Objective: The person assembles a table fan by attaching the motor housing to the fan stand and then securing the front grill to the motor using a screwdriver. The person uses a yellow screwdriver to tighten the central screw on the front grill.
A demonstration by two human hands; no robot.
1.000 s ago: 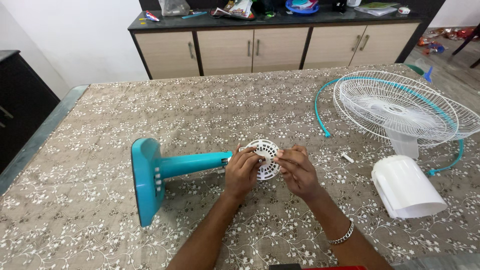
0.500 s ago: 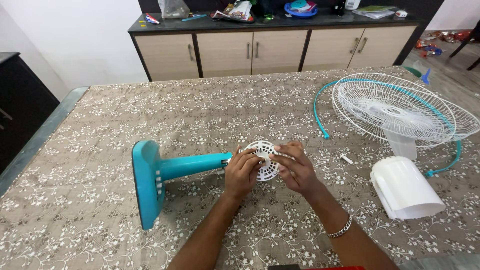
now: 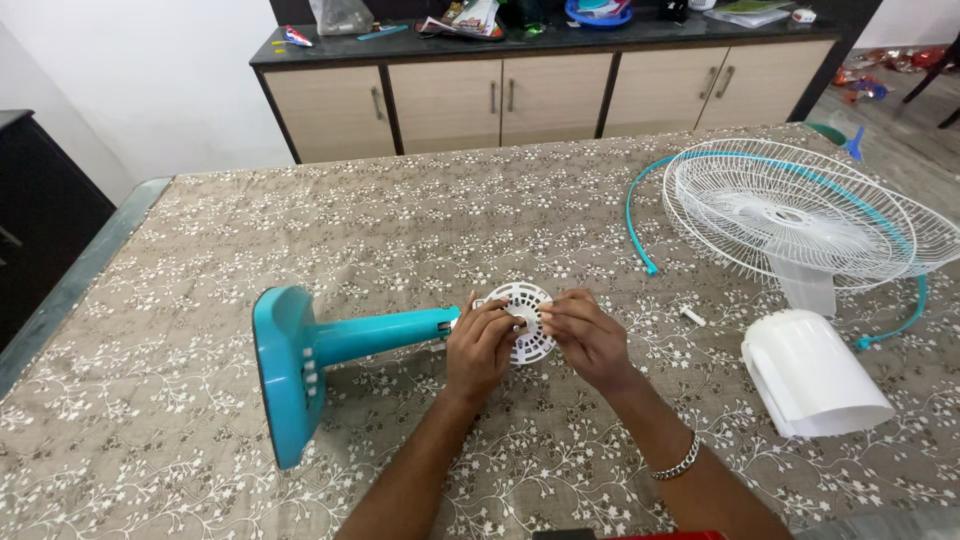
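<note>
A teal fan stand (image 3: pixel 330 345) lies on its side on the table, base to the left. At the right end of its stem sits a round white vented motor housing (image 3: pixel 527 312). My left hand (image 3: pixel 480 348) grips the housing's left side where it meets the stem. Fingers of my right hand (image 3: pixel 587 338) pinch the housing's front face from the right. A silver bracelet is on my right wrist.
White wire fan grilles (image 3: pixel 800 215) with a teal rim band (image 3: pixel 640 215) lie at the right, a white plastic cover (image 3: pixel 810 375) in front of them, a small white piece (image 3: pixel 693 315) between. The patterned tablecloth (image 3: pixel 400 220) covers the table. A cluttered sideboard (image 3: pixel 530 80) stands behind.
The view shifted a little; the stand's base appears slightly further left. My right fingers moved over the housing's face. Both hands stay on it.
</note>
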